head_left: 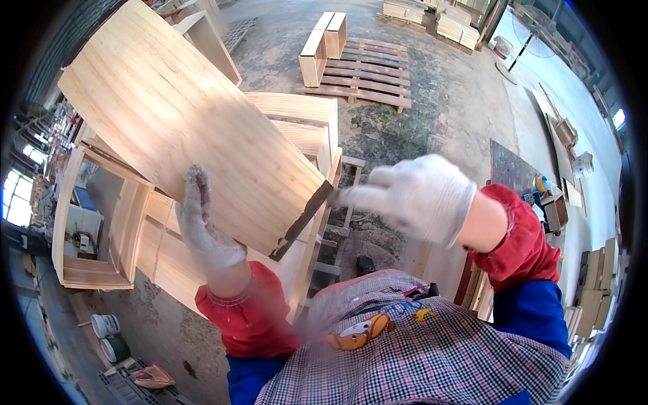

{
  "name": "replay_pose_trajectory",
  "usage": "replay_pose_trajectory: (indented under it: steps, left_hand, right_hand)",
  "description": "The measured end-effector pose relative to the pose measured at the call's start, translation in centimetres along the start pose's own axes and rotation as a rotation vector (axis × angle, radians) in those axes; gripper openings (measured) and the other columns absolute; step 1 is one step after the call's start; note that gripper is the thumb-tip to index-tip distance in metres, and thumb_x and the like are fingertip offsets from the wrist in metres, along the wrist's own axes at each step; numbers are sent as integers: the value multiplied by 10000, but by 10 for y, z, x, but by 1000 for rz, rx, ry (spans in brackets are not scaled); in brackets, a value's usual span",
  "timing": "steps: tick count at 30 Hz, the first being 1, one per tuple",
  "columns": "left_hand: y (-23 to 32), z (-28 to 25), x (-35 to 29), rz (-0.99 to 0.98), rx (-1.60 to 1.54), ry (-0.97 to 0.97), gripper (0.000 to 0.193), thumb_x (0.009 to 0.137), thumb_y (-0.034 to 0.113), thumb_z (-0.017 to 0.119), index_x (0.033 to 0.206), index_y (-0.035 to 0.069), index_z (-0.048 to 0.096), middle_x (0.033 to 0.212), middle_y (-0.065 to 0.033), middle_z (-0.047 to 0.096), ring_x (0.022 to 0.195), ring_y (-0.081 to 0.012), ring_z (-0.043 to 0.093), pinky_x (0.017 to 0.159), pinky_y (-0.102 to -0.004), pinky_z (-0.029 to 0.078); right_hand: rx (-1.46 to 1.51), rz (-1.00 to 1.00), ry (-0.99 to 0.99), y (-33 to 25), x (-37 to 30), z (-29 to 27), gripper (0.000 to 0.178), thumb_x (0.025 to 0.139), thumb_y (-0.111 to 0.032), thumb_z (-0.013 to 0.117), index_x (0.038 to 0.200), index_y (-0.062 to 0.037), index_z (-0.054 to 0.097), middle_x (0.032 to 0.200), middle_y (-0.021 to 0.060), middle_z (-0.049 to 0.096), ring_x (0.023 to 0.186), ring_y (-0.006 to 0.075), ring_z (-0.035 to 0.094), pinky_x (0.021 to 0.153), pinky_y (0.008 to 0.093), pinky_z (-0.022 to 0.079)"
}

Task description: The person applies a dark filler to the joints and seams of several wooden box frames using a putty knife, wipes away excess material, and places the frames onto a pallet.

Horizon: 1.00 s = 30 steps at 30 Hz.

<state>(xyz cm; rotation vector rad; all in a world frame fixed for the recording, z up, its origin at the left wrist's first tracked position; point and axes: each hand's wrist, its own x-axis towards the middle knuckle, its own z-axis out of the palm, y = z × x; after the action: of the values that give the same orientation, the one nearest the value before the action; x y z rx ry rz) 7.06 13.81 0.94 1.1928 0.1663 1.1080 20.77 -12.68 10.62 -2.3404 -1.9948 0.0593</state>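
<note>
A large pale wooden panel [182,115] slants across the view, lying over several wooden frames. Along its near right end runs a dark brown strip [302,219]. My left hand [206,226], in a whitish work glove with worn fingertips, rests its straightened fingers flat against the panel's near long edge; its thumb is hard to see. Just right of the dark end is my right hand [418,199], also gloved and smeared by motion. A forefinger seems to reach toward the panel's corner, while the other fingers are too blurred to read.
Beneath the panel stand open wooden boxes [128,226] and slatted frames [297,104]. Farther off, box parts [314,54] sit on a wooden pallet [381,71]. A standing fan [520,50] is at far right. Buckets [106,326] stand on the lower left floor.
</note>
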Motion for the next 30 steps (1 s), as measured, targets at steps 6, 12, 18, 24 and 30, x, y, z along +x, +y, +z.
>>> replay_pose_trajectory:
  steps: [6,12,18,24,30]
  left_hand:
    - [-9,-9,-1,156,197,-120,398,992,54,447,1377,-44,458,1405,-151,474,1308,-246,475,1131,-382,367]
    - [15,3,-12,10,261,-176,488,912,-6,512,1392,-38,430,1388,-171,484,1309,-269,473,1105,-381,393]
    - [-11,-28,-12,-56,-46,48,383,943,186,613,1270,2,536,1184,-70,632,1131,-160,595,1003,-312,469]
    - [30,-49,-49,-7,333,-94,366,787,-106,497,1145,-82,570,1145,-163,545,988,-255,579,820,-321,503]
    - [68,-123,-80,-233,367,221,238,838,93,555,1038,-34,581,935,-51,548,836,-140,541,688,-280,433]
  right_hand:
    - [267,92,111,33,-16,12,474,802,-54,559,1267,-144,587,786,134,601,668,292,625,628,383,518]
    - [693,4,56,41,7,16,439,795,-6,540,1227,-31,619,1078,189,677,927,320,664,830,344,522]
    - [782,-152,-233,56,9,18,403,836,-75,572,1237,-68,613,1051,154,684,910,291,652,822,341,509]
    - [844,-40,-209,59,15,19,420,840,-64,582,1260,-46,604,967,132,664,824,213,625,779,325,507]
    - [1087,90,-266,32,40,35,430,872,-49,578,1301,-66,589,856,45,643,641,110,582,600,267,496]
